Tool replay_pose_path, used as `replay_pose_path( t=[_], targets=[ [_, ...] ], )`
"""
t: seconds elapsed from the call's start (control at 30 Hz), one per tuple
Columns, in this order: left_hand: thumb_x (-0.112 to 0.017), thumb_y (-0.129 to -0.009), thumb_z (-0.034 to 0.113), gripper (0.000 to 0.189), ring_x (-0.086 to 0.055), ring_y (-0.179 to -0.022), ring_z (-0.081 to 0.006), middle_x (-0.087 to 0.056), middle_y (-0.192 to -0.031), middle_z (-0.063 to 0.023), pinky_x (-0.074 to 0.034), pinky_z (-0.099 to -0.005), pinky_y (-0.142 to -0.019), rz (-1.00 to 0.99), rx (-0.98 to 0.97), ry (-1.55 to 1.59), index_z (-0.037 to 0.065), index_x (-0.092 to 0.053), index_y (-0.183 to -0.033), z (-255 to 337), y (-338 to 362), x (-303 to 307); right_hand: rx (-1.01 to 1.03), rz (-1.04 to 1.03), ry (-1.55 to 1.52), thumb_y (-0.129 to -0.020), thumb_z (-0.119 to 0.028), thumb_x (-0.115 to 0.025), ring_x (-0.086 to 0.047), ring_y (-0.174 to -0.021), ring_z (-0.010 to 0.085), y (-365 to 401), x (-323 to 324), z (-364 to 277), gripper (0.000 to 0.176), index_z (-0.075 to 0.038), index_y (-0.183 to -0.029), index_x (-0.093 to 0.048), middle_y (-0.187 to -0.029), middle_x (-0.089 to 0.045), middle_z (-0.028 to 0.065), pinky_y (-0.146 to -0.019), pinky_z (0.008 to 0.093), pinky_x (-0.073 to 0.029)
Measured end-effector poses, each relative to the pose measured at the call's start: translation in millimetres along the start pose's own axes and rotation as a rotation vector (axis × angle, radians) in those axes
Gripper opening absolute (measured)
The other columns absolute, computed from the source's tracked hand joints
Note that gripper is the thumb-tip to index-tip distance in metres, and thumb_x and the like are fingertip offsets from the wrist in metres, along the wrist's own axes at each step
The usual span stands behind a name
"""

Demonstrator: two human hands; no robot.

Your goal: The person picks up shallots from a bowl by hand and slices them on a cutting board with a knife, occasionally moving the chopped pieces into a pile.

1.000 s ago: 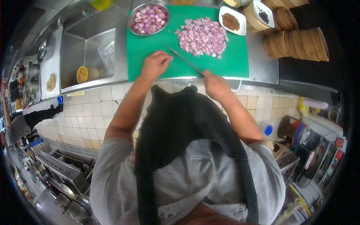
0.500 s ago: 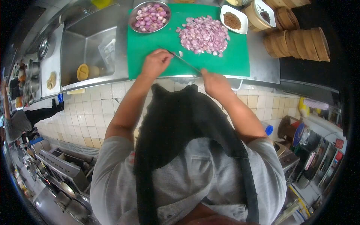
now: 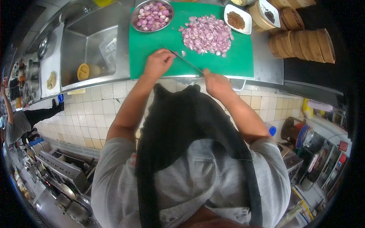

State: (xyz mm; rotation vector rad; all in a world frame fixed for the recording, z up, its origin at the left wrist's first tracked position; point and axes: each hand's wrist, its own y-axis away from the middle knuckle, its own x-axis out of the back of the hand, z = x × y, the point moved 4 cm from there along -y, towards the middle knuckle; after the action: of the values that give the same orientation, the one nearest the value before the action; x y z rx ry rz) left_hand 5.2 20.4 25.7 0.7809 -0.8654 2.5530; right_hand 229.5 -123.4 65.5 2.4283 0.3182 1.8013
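Observation:
My right hand [image 3: 216,83] is closed round the handle of a knife [image 3: 191,65], whose thin blade slants up and left across the green cutting board [image 3: 235,66]. The blade's far end reaches the fingertips of my left hand [image 3: 158,62]. Those fingers are pinched on a small purple shallot [image 3: 174,55], mostly hidden by them. One pale slice [image 3: 183,53] lies just right of the blade. Beyond it spreads a wide heap of sliced shallots [image 3: 207,35]. A metal bowl [image 3: 133,24] of whole peeled shallots [image 3: 153,16] stands at the board's far left corner.
A white dish [image 3: 248,28] of brown minced food sits at the board's far right corner. Stacked bamboo steamers [image 3: 302,45] stand farther right. Left of the board is a steel sink [image 3: 89,49] holding a yellow-lidded container [image 3: 83,71]. Another person [image 3: 19,123] stands far left.
Both hands and the knife stay almost where they were. The person at the far left has shifted slightly, with an arm now more visible.

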Motion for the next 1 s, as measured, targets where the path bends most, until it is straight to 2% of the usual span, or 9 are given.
replay_pose_path(
  t=[0.13, 0.23, 0.4, 0.5, 0.63, 0.73, 0.8, 0.9, 1.0],
  targets=[
    [-0.078, -0.085, 0.003, 0.004, -0.072, -0.068, -0.0182, -0.076, -0.095, -0.0101, -0.061, -0.0306, -0.064, 0.017, -0.008, 0.000, 0.003, -0.075, -0.089, 0, 1, 0, -0.007, 0.008, -0.019, -0.099, -0.010, -0.043, -0.073, -0.087, 0.0415, 2, 12, -9, 0.026, -0.005, -0.122, -0.056, -0.090, -0.074, 0.0233, -0.076, 0.0542, -0.057],
    [-0.078, -0.085, 0.003, 0.004, -0.072, -0.068, -0.0183, -0.076, -0.096, -0.0102, -0.061, -0.0308, -0.064, 0.018, 0.000, 0.008, 0.002, -0.075, -0.088, -2, 2, -2, -0.044, -0.054, -0.058, -0.097, -0.006, -0.044, -0.071, -0.088, 0.0449, -3, 2, -5, 0.020, -0.001, -0.114, -0.054, -0.089, -0.072, 0.0262, -0.077, 0.0562, -0.055],
    [-0.078, -0.086, 0.002, 0.004, -0.073, -0.068, -0.0186, -0.077, -0.096, -0.0100, -0.061, -0.0308, -0.064, 0.003, -0.006, -0.008, 0.002, -0.075, -0.088, -3, 2, -1, -0.015, -0.020, -0.050, -0.097, -0.006, -0.044, -0.072, -0.087, 0.0428, 0, 8, -9, 0.020, -0.001, -0.113, -0.054, -0.087, -0.072, 0.0250, -0.076, 0.0541, -0.056],
    [-0.076, -0.084, 0.003, 0.005, -0.073, -0.074, -0.0242, -0.076, -0.095, -0.0091, -0.061, -0.0344, -0.067, 0.003, 0.054, 0.031, 0.005, -0.075, -0.088, -4, 3, -3, -0.014, -0.026, -0.060, -0.097, -0.006, -0.045, -0.072, -0.087, 0.0425, -4, -6, -3, 0.020, -0.001, -0.113, -0.054, -0.087, -0.072, 0.0253, -0.076, 0.0539, -0.056],
    [-0.078, -0.086, 0.003, 0.006, -0.073, -0.070, -0.0187, -0.076, -0.096, -0.0098, -0.061, -0.0308, -0.064, 0.011, 0.003, 0.000, 0.004, -0.077, -0.091, -4, 4, -1, 0.009, -0.012, -0.056, -0.096, -0.005, -0.046, -0.072, -0.090, 0.0432, -1, 5, -8, 0.019, 0.000, -0.113, -0.054, -0.092, -0.073, 0.0271, -0.078, 0.0547, -0.056],
    [-0.077, -0.085, 0.003, 0.006, -0.073, -0.071, -0.0204, -0.076, -0.096, -0.0092, -0.061, -0.0319, -0.066, 0.008, 0.030, 0.024, 0.005, -0.077, -0.091, -4, 3, -3, -0.103, -0.176, -0.063, -0.100, -0.009, -0.042, -0.071, -0.098, 0.0451, -4, -5, -3, 0.029, -0.003, -0.125, -0.054, -0.103, -0.073, 0.0281, -0.085, 0.0555, -0.056],
    [-0.076, -0.084, 0.003, 0.006, -0.072, -0.072, -0.0237, -0.076, -0.096, -0.0084, -0.060, -0.0338, -0.066, 0.021, 0.059, 0.037, 0.006, -0.076, -0.089, -3, 4, -2, -0.086, -0.211, -0.046, -0.100, -0.010, -0.044, -0.071, -0.099, 0.0446, -8, -8, 2, 0.029, -0.003, -0.125, -0.054, -0.105, -0.073, 0.0282, -0.087, 0.0551, -0.055],
    [-0.077, -0.087, 0.005, 0.008, -0.074, -0.077, -0.0212, -0.077, -0.100, -0.0093, -0.062, -0.0332, -0.071, -0.035, 0.070, -0.010, 0.005, -0.077, -0.095, -1, 4, -2, -0.132, -0.261, -0.060, -0.100, -0.010, -0.045, -0.071, -0.101, 0.0440, -10, 3, 5, 0.026, -0.003, -0.124, -0.054, -0.106, -0.073, 0.0288, -0.090, 0.0543, -0.055],
    [-0.077, -0.089, 0.011, 0.010, -0.074, -0.088, -0.0260, -0.077, -0.104, -0.0098, -0.061, -0.0369, -0.079, -0.017, -0.055, -0.154, 0.007, -0.078, -0.098, 10, -3, -2, -0.190, -0.257, -0.065, -0.100, -0.009, -0.045, -0.070, -0.104, 0.0440, -10, 9, 13, 0.023, -0.002, -0.121, -0.053, -0.106, -0.072, 0.0294, -0.092, 0.0539, -0.054]
  ],
)
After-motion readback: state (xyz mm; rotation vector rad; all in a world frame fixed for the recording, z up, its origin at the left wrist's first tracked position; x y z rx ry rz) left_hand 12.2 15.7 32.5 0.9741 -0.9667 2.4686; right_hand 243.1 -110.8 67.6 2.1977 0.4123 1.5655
